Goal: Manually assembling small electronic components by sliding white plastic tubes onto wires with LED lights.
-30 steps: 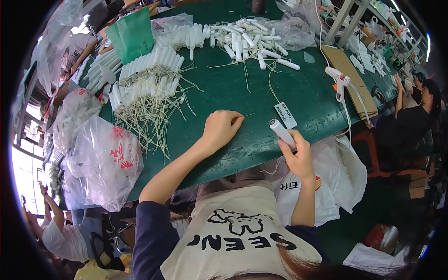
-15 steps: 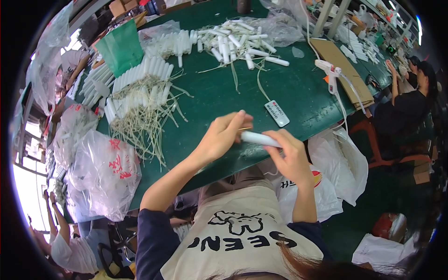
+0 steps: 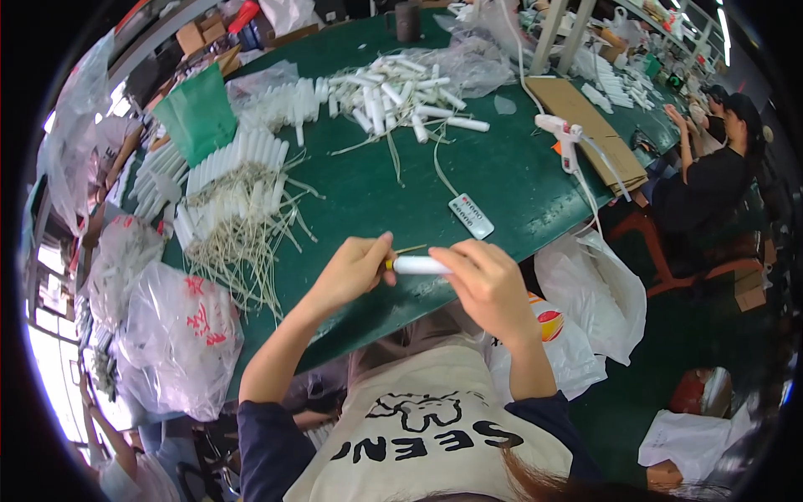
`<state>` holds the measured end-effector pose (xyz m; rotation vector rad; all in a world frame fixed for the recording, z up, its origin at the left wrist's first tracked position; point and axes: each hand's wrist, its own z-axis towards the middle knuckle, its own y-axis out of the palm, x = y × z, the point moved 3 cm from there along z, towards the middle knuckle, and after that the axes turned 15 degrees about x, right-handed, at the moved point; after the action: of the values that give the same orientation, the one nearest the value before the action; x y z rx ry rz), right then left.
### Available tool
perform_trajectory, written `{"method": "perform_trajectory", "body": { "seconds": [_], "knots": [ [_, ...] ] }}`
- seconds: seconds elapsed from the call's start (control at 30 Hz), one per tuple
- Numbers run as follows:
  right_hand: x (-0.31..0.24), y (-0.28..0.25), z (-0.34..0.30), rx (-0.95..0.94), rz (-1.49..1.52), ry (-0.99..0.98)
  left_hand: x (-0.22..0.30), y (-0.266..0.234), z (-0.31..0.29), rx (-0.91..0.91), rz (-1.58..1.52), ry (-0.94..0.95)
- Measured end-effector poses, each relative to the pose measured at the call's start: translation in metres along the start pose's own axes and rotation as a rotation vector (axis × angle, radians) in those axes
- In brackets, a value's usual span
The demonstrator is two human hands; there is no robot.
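Note:
A white tube (image 3: 420, 265), like the barrel of an LED candle, is held level over the front of the green table. My right hand (image 3: 489, 280) grips its right end between thumb and fingers. At the left end, my left hand (image 3: 355, 268) is closed in a pinch around a small yellow piece (image 3: 389, 264), touching or nearly touching the tube. A thin brownish stick (image 3: 411, 249) slants up from my left fingertips; whether it joins the yellow piece is hidden. Beyond my hands lies a white remote control (image 3: 471, 215).
White tubes with pale wires lie in a loose pile (image 3: 389, 96) and in rows (image 3: 238, 159) to the left. A white glue gun (image 3: 562, 135) rests by flat cardboard (image 3: 590, 130). Plastic bags (image 3: 180, 335) hang at the left edge. A co-worker (image 3: 711, 171) sits at the right.
The tube has turned from slanting to nearly level. Both hands have shifted left and down in the picture, which itself has shifted. The yellow piece now shows at the tube's left end.

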<state>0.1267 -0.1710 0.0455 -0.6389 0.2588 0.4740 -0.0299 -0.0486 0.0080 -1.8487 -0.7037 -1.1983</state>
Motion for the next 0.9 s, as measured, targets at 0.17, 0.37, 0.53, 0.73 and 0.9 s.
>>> {"method": "perform_trajectory", "body": {
  "seconds": [0.17, 0.37, 0.53, 0.73, 0.9],
  "knots": [
    [-0.010, 0.013, 0.004, -0.032, -0.021, -0.130, 0.007, 0.011, -0.008, -0.028, -0.297, -0.212],
    [-0.007, 0.010, 0.010, 0.007, -0.004, -0.100, -0.012, -0.009, -0.011, 0.022, -0.144, -0.081],
    [-0.008, 0.026, -0.002, 0.039, 0.277, 0.299, -0.014, -0.018, -0.032, 0.115, -0.377, 0.258],
    [-0.038, 0.060, -0.014, -0.171, 0.520, 0.397, -0.008, -0.031, -0.067, 0.290, -0.400, 0.242],
    [-0.019, 0.049, -0.001, -0.058, 0.510, 0.254, 0.037, -0.131, -0.079, 0.684, 0.325, 0.195]
  ]
}}
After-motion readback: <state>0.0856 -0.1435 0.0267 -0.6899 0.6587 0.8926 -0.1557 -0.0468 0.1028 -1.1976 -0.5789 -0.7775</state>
